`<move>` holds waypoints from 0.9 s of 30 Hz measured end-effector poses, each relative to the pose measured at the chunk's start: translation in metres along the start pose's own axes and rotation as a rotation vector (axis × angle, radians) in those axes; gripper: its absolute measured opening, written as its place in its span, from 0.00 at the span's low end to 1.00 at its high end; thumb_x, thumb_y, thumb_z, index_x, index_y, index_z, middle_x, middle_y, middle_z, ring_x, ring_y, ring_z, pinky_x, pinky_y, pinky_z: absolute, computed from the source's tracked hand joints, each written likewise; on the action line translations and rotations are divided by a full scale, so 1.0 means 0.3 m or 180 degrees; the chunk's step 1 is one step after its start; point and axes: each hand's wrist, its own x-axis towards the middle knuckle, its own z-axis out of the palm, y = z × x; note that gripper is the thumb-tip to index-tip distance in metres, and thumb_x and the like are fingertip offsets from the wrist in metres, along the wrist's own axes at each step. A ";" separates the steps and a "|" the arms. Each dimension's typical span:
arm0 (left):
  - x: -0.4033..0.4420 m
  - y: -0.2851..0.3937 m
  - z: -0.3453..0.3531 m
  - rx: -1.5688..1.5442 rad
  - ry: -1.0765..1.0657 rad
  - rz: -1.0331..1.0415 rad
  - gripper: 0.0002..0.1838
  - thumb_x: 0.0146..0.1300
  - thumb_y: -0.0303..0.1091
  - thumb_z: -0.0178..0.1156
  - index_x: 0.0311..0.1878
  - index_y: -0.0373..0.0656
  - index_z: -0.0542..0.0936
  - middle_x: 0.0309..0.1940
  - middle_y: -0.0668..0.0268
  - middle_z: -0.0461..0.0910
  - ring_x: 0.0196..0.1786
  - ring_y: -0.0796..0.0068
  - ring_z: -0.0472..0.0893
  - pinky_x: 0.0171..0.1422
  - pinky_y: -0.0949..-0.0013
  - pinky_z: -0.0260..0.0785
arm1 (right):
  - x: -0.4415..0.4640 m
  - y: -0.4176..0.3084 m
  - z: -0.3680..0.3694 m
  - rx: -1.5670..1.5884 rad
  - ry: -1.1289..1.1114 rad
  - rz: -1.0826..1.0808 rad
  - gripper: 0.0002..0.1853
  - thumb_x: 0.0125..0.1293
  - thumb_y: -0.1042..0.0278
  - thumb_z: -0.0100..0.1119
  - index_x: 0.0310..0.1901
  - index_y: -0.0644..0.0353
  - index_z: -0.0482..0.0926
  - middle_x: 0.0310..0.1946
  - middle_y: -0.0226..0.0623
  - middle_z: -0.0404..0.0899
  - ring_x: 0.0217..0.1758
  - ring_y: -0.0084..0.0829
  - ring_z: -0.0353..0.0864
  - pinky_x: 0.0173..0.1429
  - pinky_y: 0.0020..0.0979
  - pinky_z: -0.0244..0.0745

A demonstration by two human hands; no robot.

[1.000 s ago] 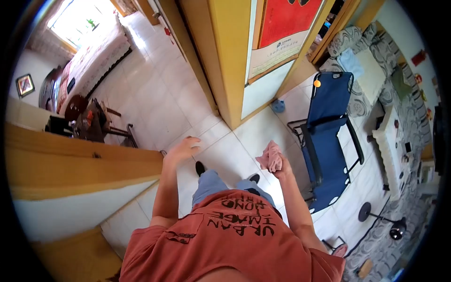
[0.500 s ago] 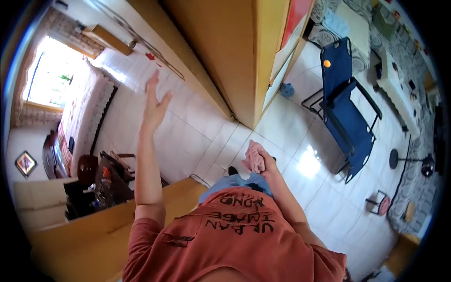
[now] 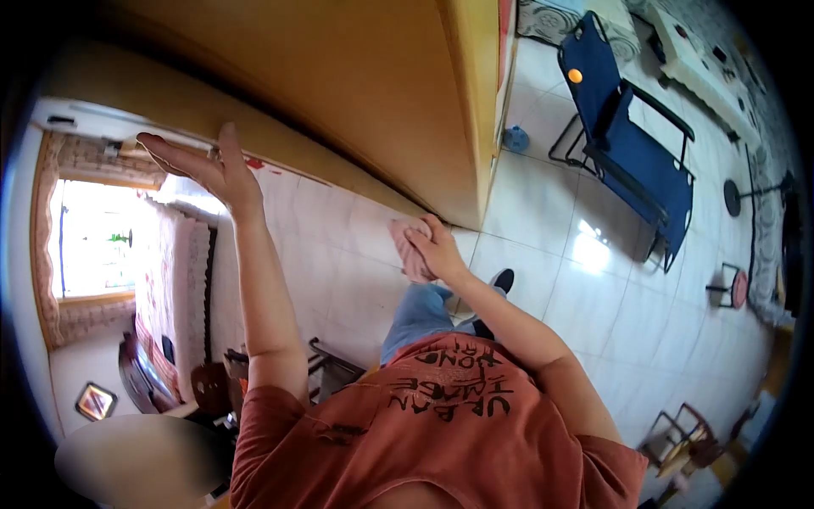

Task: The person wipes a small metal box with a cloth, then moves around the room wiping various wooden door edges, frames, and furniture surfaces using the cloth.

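Note:
My left hand (image 3: pixel 219 176) is raised at the upper left, fingers stretched and thumb apart, with nothing in it. It appears close to the edge of a wooden door (image 3: pixel 331 93), though I cannot tell whether it touches. Low in front of my body, my right hand (image 3: pixel 438 253) grips a crumpled pink cloth (image 3: pixel 409 246). Part of the cloth is hidden under the fingers.
A blue folding recliner (image 3: pixel 649 174) stands on the white tiled floor (image 3: pixel 526 204) at right, an orange ball (image 3: pixel 575 75) on it. A bed (image 3: pixel 174 271) is at left by a window (image 3: pixel 93 242). A small stool (image 3: pixel 731 287) stands far right.
My view has turned and I have stepped towards the doorway. My left hand has moved left, closer to the door edge. My right hand, still holding the cloth, has come up and left.

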 end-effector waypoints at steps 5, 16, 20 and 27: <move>-0.021 -0.131 0.098 -0.0230 -0.0006 0.0745 0.54 0.69 0.50 0.58 0.83 0.41 0.32 0.83 0.48 0.28 0.84 0.47 0.37 0.85 0.47 0.29 | 0.145 -0.049 0.275 0.0640 0.0881 0.0052 0.24 0.69 0.55 0.62 0.56 0.67 0.77 0.46 0.61 0.84 0.52 0.54 0.85 0.56 0.41 0.77; -0.053 -0.083 0.132 -0.1352 -0.0017 0.0880 0.51 0.70 0.41 0.59 0.83 0.40 0.34 0.79 0.45 0.45 0.77 0.49 0.59 0.79 0.50 0.59 | 0.240 -0.002 0.422 0.1318 0.1950 -0.0147 0.14 0.65 0.63 0.63 0.43 0.66 0.81 0.35 0.50 0.85 0.39 0.50 0.85 0.45 0.43 0.78; -0.056 -0.063 0.133 -0.1520 -0.0083 0.0860 0.51 0.70 0.42 0.59 0.83 0.40 0.35 0.79 0.46 0.45 0.77 0.49 0.59 0.79 0.50 0.60 | 0.250 0.012 0.439 0.0930 0.2299 -0.0184 0.13 0.60 0.75 0.61 0.47 0.68 0.80 0.30 0.44 0.83 0.34 0.38 0.84 0.41 0.37 0.79; -0.059 -0.090 0.136 -0.1077 0.0096 0.0984 0.45 0.76 0.43 0.52 0.82 0.35 0.37 0.81 0.44 0.42 0.80 0.50 0.55 0.81 0.53 0.54 | 0.234 -0.051 0.481 0.0311 0.2782 -0.0551 0.14 0.60 0.68 0.61 0.47 0.60 0.82 0.30 0.50 0.82 0.37 0.53 0.83 0.40 0.49 0.78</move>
